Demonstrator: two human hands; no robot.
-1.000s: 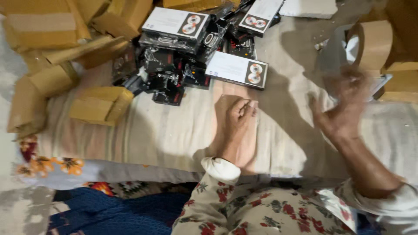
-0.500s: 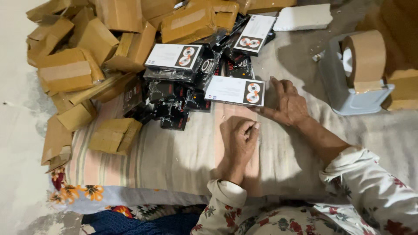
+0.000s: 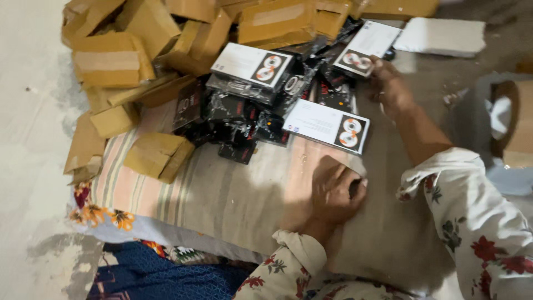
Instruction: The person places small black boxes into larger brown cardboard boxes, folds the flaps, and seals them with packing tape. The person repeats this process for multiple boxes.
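Biggest thing here is the striped cushion [image 3: 222, 194] on the floor, with a heap of taped brown cardboard boxes [image 3: 166, 39] along its far edge and a pile of black plastic-wrapped packs [image 3: 239, 119] in front of them. The left hand [image 3: 336, 194] is pressed flat, fingers together, on a flat brown cardboard sheet [image 3: 311, 178] on the cushion; it looks light, bendy and easy to crease, so I'd grab it by an edge. The right hand [image 3: 388, 86] reaches to the far side and pinches the corner of a small white product box [image 3: 369, 47], which looks light and stiff enough to lift by its edges.
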